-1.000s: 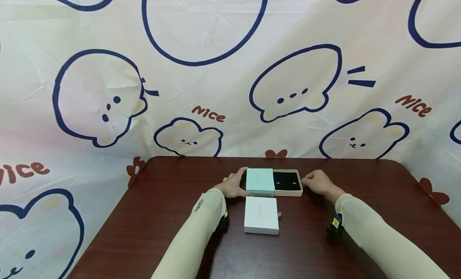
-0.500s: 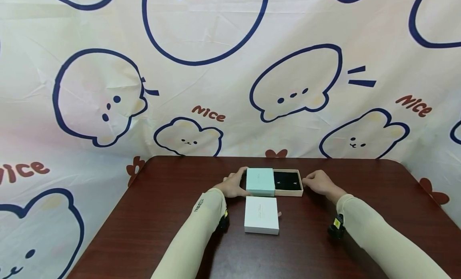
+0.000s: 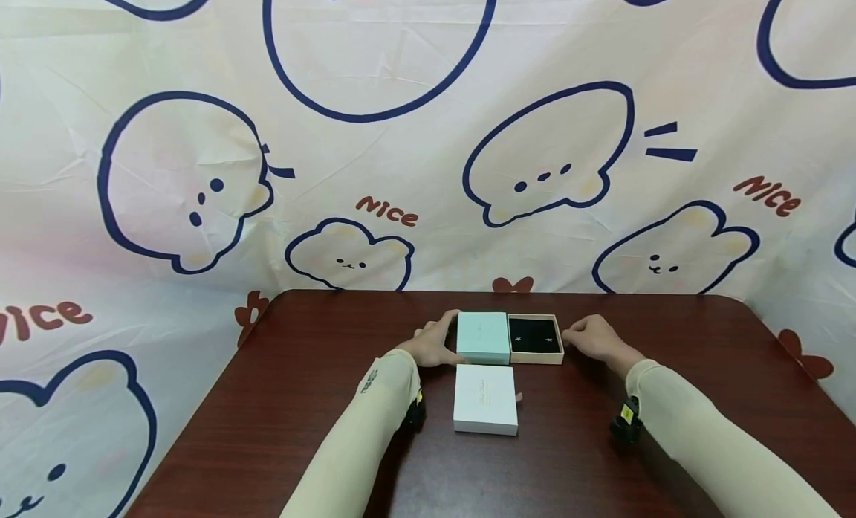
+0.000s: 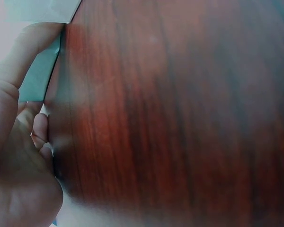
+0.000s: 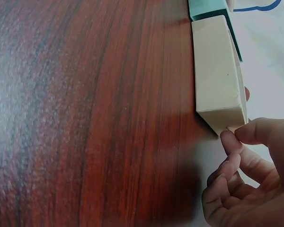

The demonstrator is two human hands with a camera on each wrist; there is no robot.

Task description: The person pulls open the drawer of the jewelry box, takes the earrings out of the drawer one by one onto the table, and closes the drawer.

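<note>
Near the far side of the table, my left hand (image 3: 426,347) holds a mint-green box sleeve (image 3: 483,336) from its left side, thumb along the front and fingers behind. Out of the sleeve's right side sticks a cream drawer tray (image 3: 536,359). A black pad (image 3: 533,326) fills the tray, and two small star-shaped pieces (image 3: 549,340), like stud earrings, sit on it. Thumb and forefinger of my right hand (image 3: 595,340) pinch at the tray's outer end. In the right wrist view those fingertips meet at the end wall (image 5: 222,119); whatever lies between them is hidden.
A white box (image 3: 485,399) with faint print lies just in front of the sleeve, a small brownish tab (image 3: 519,397) at its right side. Both boxes stand on a dark reddish-brown wooden table (image 3: 321,444). Behind hangs a printed cloth (image 3: 428,161).
The cream tray has slid very slightly to the right out of the sleeve, my right hand moving with it. My left hand, the sleeve and the white box have stayed in place.
</note>
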